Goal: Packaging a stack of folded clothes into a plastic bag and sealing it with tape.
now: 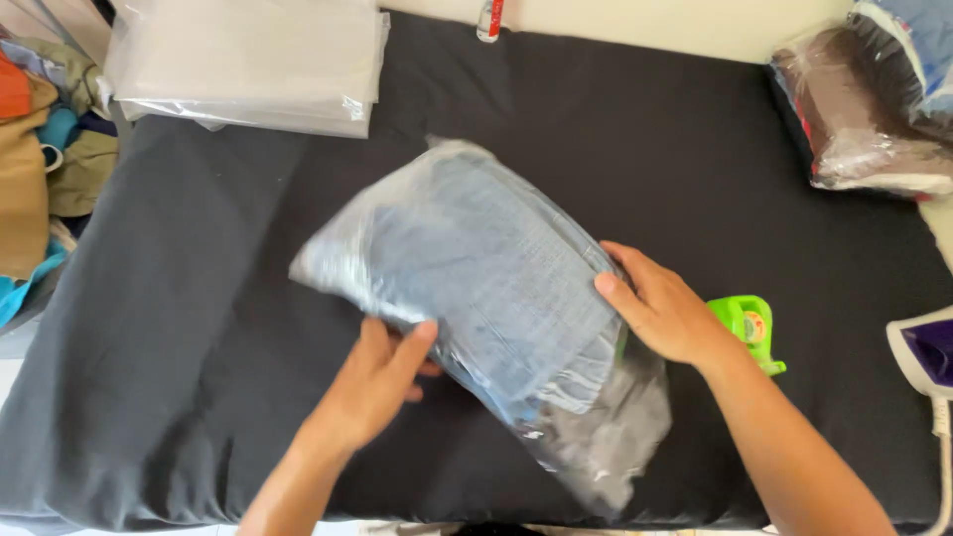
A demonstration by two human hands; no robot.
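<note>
- At the far left edge, a heap of loose clothes in tan, olive and teal (pixel 40 149) lies beside the table.
- The dark grey padded cloth surface of the table (pixel 179 328) spreads under everything I work on.
- At the top left, a stack of flat clear plastic bags (pixel 248 65) rests on that surface, well apart from my hands.
- My left hand (pixel 377 382) grips the near lower edge of the clear plastic bag holding folded blue denim fabric (pixel 476 288), thumb on top, fingers tucked beneath.
- That bag sits in the middle of the table, tilted diagonally, blurred, its loose open end trailing toward me.
- At the top edge, a small red and white tube (pixel 489 20) lies near the wall.
- My right hand (pixel 660 308) lies flat and spread against the bag's right side, fingers pressing the plastic, not closed around it.
- Just beside my right wrist sits a bright green plastic tape dispenser (pixel 749 328).
- At the top right, 1 pile of bagged brown and blue garments (pixel 864 109) is stacked.
- At the right edge, a white and purple iron (pixel 928 352) shows partly.
</note>
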